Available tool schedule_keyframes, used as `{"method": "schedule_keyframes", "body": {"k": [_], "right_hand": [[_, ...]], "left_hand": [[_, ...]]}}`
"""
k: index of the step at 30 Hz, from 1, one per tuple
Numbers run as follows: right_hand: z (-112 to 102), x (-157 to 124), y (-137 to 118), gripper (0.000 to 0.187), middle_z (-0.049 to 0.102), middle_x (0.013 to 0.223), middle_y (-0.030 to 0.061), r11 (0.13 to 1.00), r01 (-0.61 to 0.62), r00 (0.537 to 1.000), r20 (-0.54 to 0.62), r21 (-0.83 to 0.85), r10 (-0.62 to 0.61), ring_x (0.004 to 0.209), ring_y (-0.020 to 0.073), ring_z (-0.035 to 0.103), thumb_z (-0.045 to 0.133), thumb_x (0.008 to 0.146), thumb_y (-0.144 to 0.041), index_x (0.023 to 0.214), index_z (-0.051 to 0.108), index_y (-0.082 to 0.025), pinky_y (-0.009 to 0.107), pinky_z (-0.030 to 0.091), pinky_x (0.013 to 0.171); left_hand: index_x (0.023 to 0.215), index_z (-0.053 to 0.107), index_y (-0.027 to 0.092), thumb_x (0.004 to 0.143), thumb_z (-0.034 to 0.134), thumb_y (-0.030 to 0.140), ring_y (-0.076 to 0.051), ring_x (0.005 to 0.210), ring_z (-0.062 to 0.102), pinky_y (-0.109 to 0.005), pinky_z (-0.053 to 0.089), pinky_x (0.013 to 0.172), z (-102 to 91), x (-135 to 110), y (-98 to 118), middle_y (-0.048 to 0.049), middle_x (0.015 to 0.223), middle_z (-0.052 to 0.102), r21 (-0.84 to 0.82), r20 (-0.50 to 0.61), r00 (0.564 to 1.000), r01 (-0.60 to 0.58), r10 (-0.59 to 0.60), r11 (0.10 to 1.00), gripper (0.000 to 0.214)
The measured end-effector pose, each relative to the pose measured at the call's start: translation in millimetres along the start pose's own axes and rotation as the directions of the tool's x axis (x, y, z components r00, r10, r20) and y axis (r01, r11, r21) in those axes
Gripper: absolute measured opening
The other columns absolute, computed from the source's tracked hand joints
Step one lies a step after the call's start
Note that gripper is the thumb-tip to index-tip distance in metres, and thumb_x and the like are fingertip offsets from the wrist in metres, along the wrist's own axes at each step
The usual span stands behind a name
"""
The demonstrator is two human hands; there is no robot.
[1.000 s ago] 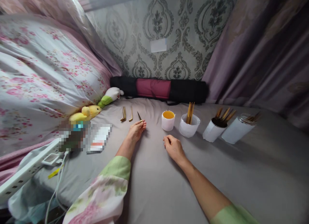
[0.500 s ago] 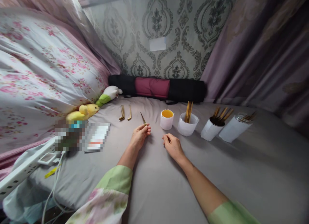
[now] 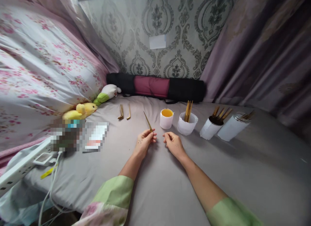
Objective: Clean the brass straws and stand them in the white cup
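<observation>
My left hand (image 3: 145, 141) pinches a thin, tapered, brownish-gold stick (image 3: 147, 121) near its lower end, with the point slanting up and away. Close by on the right, my right hand (image 3: 174, 144) has its fingers curled and pressed together; whatever they hold, if anything, is too small to make out. Just beyond the hands stands a white cup (image 3: 166, 123) with a yellow-orange inside. Beside it, a wider white tub (image 3: 187, 128) holds several thin golden sticks (image 3: 188, 111). Farther left, several bent golden sticks (image 3: 120, 112) and a single bent one (image 3: 129, 112) lie on the grey sheet.
A tilted white container (image 3: 209, 130) with brown sticks and a white-wrapped jar (image 3: 230, 128) are at right. A black and maroon roll (image 3: 152, 86) lies along the wall. Plush toys (image 3: 85, 111), a blurred packet (image 3: 96, 138) and a white power strip (image 3: 23, 166) are at left.
My left hand has moved slightly right and nearer to me, bringing the tapered stick closer to my right hand; more of the stick shows. The view has shifted a little.
</observation>
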State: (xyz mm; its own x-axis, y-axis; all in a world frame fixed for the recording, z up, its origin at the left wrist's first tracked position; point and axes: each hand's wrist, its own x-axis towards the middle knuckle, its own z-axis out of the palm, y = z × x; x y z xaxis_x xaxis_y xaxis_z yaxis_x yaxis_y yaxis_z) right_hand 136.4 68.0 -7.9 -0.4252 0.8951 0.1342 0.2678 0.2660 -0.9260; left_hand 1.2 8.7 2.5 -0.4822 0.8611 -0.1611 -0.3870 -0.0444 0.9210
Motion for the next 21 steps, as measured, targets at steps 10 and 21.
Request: {"method": "schedule_keyframes", "body": {"k": [10, 21], "right_hand": [[-2.0, 0.9, -0.6, 0.038, 0.056, 0.063, 0.0005, 0.984, -0.063, 0.998, 0.033, 0.165, 0.058, 0.04, 0.0058, 0.044, 0.041, 0.079, -0.047, 0.087, 0.058, -0.015, 0.017, 0.034, 0.037], [-4.9, 0.6, -5.6, 0.04, 0.053, 0.063, -0.0009, 0.948, -0.104, 0.994, 0.066, 0.3, 0.089, 0.041, 0.0052, 0.042, 0.042, 0.079, -0.052, 0.086, 0.057, -0.015, 0.015, 0.03, 0.031]], "left_hand": [[0.093, 0.065, 0.014, 0.068, 0.063, 0.026, -0.009, 0.055, 0.055, -0.02, 0.045, 0.052, 5.4, -18.1, -0.8, -0.005, 0.074, 0.062, 0.153, 0.009, 0.996, -0.094, 0.093, 0.984, 0.028], [0.096, 0.067, 0.019, 0.072, 0.055, 0.022, -0.01, 0.059, 0.054, -0.021, 0.044, 0.054, 0.6, -18.6, -12.6, -0.004, 0.076, 0.061, 0.348, 0.093, 0.973, -0.232, 0.213, 0.908, 0.027]]}}
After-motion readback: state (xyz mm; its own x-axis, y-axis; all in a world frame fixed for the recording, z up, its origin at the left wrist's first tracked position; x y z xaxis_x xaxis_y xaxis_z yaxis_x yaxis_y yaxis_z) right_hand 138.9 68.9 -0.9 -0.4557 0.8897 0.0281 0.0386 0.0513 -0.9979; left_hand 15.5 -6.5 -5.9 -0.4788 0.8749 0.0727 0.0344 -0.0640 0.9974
